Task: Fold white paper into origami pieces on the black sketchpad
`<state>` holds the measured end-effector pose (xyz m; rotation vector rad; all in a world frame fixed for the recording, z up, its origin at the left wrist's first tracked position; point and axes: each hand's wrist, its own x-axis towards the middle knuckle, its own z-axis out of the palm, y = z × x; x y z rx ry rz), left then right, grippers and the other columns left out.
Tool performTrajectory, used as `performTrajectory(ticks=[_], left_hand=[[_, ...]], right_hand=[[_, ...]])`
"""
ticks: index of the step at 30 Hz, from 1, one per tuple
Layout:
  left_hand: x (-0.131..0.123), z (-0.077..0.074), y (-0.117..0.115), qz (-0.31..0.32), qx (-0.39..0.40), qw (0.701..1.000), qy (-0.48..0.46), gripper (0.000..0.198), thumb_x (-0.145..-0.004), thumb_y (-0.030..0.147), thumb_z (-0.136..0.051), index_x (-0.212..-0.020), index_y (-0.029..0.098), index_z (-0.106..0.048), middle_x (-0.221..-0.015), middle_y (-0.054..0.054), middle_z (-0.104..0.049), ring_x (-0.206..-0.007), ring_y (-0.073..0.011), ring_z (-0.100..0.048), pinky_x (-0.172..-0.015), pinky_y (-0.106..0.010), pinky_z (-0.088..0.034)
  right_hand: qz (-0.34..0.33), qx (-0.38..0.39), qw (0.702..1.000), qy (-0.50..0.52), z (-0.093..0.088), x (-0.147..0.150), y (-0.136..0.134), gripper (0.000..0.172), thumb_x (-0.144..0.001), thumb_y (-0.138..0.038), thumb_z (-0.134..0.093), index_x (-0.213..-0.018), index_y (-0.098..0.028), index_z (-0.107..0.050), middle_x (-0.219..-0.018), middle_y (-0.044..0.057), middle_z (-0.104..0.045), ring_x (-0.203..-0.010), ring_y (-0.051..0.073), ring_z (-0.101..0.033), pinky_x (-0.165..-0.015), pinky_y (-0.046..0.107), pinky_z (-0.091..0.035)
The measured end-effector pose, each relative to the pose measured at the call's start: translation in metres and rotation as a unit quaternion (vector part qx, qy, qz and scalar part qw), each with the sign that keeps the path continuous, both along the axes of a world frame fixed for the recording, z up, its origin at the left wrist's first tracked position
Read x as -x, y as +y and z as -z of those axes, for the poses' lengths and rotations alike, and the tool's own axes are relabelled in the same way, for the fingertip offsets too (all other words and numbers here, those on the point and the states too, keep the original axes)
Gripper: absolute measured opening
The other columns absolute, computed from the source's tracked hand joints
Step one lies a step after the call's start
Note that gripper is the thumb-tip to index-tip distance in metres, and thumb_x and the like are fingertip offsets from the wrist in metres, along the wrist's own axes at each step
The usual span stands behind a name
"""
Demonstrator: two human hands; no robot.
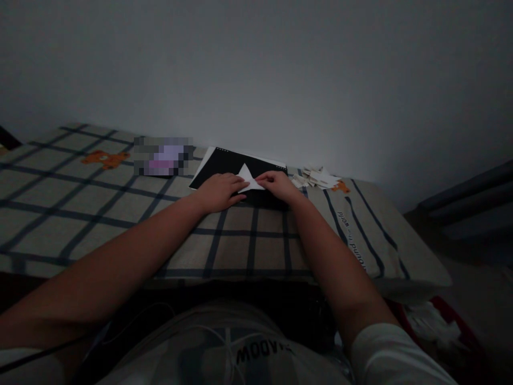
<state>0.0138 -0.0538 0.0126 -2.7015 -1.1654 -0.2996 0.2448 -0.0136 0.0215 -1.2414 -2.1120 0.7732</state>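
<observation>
A small piece of folded white paper [246, 174], pointed at the top, lies on a black notebook [212, 170]. My left hand [222, 191] rests flat over the paper's left side, fingers stretched out and thumb apart, pressing it against the cover. At the paper's right corner, my right hand [279, 185] pinches the edge between thumb and fingertips. Parts of the paper are hidden under my fingers. White sheets stick out from behind the black cover along its left and top edges.
Several loose white paper pieces [318, 177] are heaped right of the notebook. A blurred-out device with a purple screen [166, 158] lies to the left. A checked cloth [120, 208] covers the table, which stands against a grey wall [256, 75]. A red bin [452, 315] stands at lower right.
</observation>
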Motion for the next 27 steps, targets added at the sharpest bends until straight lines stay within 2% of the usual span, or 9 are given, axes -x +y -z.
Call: performTrajectory(ticks=[5,10,12,15,20,24,27], left_hand=[[-0.001,0.002,-0.002,-0.018,-0.007,1.0,0.005,0.048,-0.101,0.049,-0.038,-0.14,0.028,-0.055,-0.137,-0.008,-0.059,-0.122,-0.0273,-0.054,-0.093,-0.038,-0.042],[-0.002,0.001,-0.002,-0.029,0.013,0.999,0.007,0.047,-0.1,0.051,-0.039,-0.138,0.029,-0.057,-0.138,-0.005,-0.059,-0.122,-0.0245,-0.053,-0.093,-0.035,-0.042],[-0.003,-0.001,-0.002,-0.034,0.014,0.999,0.013,0.047,-0.1,0.052,-0.039,-0.136,0.029,-0.058,-0.137,-0.004,-0.06,-0.12,-0.0239,-0.054,-0.093,-0.034,-0.042],[-0.003,-0.002,-0.002,-0.039,0.016,0.999,0.015,0.047,-0.1,0.052,-0.039,-0.134,0.029,-0.061,-0.134,-0.004,-0.061,-0.117,-0.0238,-0.055,-0.09,-0.033,-0.042],[-0.003,-0.002,-0.003,-0.029,0.011,0.999,0.01,0.047,-0.1,0.052,-0.039,-0.133,0.028,-0.061,-0.133,-0.005,-0.061,-0.117,-0.0241,-0.056,-0.089,-0.034,-0.042],[-0.002,-0.001,-0.003,-0.027,0.004,1.0,0.008,0.046,-0.1,0.052,-0.04,-0.133,0.027,-0.06,-0.134,-0.005,-0.061,-0.119,-0.0249,-0.056,-0.087,-0.034,-0.043],[-0.001,0.0,-0.003,-0.027,-0.001,1.0,0.006,0.046,-0.099,0.052,-0.04,-0.133,0.027,-0.061,-0.135,-0.005,-0.061,-0.118,-0.0253,-0.056,-0.086,-0.035,-0.043]], right_hand=[[-0.013,0.034,0.999,-0.001,0.004,-0.002,0.003,0.023,-0.082,-0.021,-0.062,-0.099,-0.013,-0.074,-0.088,0.006,-0.073,-0.08,0.016,-0.063,-0.076,0.031,-0.048],[-0.04,0.066,0.997,0.013,0.004,-0.001,0.001,0.019,-0.079,-0.018,-0.064,-0.097,-0.014,-0.066,-0.067,-0.003,-0.058,-0.063,0.013,-0.053,-0.061,0.025,-0.04],[-0.046,0.073,0.996,0.008,0.005,-0.001,0.001,0.017,-0.079,-0.017,-0.064,-0.097,-0.015,-0.064,-0.065,-0.004,-0.055,-0.06,0.012,-0.051,-0.058,0.025,-0.038],[-0.036,0.058,0.997,-0.025,0.006,0.0,0.0,0.018,-0.081,-0.017,-0.064,-0.099,-0.017,-0.063,-0.068,-0.004,-0.057,-0.062,0.013,-0.052,-0.058,0.025,-0.035],[-0.026,-0.007,0.991,-0.127,-0.001,0.0,-0.006,0.013,-0.084,-0.018,-0.063,-0.096,-0.018,-0.069,-0.079,0.001,-0.066,-0.073,0.015,-0.056,-0.067,0.028,-0.035],[-0.069,-0.145,0.968,-0.191,-0.005,-0.001,-0.011,0.011,-0.087,-0.025,-0.065,-0.091,-0.021,-0.074,-0.094,0.004,-0.068,-0.09,0.019,-0.058,-0.079,0.033,-0.034],[-0.101,-0.218,0.946,-0.216,-0.005,0.0,-0.011,0.016,-0.088,-0.033,-0.066,-0.097,-0.022,-0.074,-0.102,0.007,-0.067,-0.1,0.022,-0.055,-0.084,0.035,-0.033]])
